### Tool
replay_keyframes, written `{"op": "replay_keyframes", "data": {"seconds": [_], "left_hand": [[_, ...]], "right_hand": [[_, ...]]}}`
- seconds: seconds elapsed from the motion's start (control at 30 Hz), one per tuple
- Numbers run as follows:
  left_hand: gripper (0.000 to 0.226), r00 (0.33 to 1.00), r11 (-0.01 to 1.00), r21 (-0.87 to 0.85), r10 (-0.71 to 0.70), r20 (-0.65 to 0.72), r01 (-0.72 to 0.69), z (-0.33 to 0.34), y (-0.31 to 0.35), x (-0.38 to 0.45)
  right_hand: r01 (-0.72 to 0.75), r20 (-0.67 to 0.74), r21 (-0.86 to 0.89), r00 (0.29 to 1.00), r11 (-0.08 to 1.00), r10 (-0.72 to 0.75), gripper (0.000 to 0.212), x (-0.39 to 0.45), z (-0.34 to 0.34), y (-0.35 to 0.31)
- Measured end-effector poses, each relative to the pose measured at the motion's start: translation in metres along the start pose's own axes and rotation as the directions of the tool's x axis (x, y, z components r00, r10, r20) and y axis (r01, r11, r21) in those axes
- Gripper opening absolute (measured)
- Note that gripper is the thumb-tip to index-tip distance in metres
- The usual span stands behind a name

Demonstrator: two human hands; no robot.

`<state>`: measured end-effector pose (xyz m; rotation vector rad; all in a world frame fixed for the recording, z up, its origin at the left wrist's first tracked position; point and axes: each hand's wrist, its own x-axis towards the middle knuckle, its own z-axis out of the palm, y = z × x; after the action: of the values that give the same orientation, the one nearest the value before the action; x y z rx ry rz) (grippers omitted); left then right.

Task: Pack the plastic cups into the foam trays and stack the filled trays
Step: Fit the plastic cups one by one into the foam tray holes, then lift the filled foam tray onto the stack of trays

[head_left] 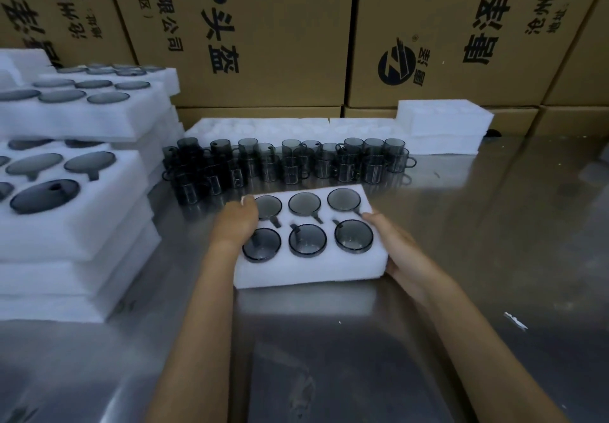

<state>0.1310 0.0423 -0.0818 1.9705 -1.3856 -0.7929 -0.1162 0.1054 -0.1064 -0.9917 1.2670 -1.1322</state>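
1. Filled foam tray [309, 267]: white, thick, soft-looking; six smoky-grey plastic cups [353, 236] seated in two rows of three, rims flush with the top face, handles in slots. Probably light for its bulk, stiff enough to lift as one block, yet easily dented by hard fingertip pressure.
2. Best taken at the two short ends, low on the side walls, kept level so that no cup slides out of its pocket.
3. Lying on the steel table [494, 224], right in front, between both hands; loose cups [290, 165] just behind it, stacks of filled trays [72, 211] well to the left, empty foam trays [441, 126] at the back against cardboard boxes [263, 27].
4. Left hand [235, 221]: on the tray's left end, fingers curled over the top edge beside the far-left cup, gripping.
5. Right hand [395, 244]: cupped round the right end, thumb on the top face, fingers hidden behind the wall, gripping.
6. Likely step: lift and carry to the left stack.
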Motion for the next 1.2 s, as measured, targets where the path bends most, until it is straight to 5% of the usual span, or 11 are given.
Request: {"op": "replay_keyframes", "data": {"seconds": [0.27,0.47,0.77,0.97,1.2], "left_hand": [[0.04,0.977,0.89,0.454,0.068,-0.205,0.033,-0.019,-0.002,-0.01],[0.042,0.99,0.848,0.524,0.131,-0.059,-0.081,-0.008,0.008,-0.016],[0.036,0.998,0.835,0.548,-0.064,-0.001,0.054,-0.027,0.001,-0.016],[0.027,0.998,0.811,0.584,0.056,-0.006,-0.042,-0.016,0.009,-0.02],[0.062,0.958,0.739,0.635,0.051,0.281,-0.226,0.004,0.024,-0.03]], "right_hand": [[0.009,0.301,-0.028,0.954,1.0,0.0,0.058,-0.018,0.069,0.023],[0.057,0.344,-0.09,0.939,0.994,-0.023,0.078,-0.026,0.081,0.031],[0.13,0.365,-0.288,0.931,0.949,-0.017,0.064,-0.027,0.081,0.033],[0.197,0.414,-0.343,0.909,0.919,-0.041,0.075,-0.028,0.075,0.035],[0.171,0.371,-0.299,0.927,0.939,-0.05,0.077,-0.024,0.077,0.038]]}}
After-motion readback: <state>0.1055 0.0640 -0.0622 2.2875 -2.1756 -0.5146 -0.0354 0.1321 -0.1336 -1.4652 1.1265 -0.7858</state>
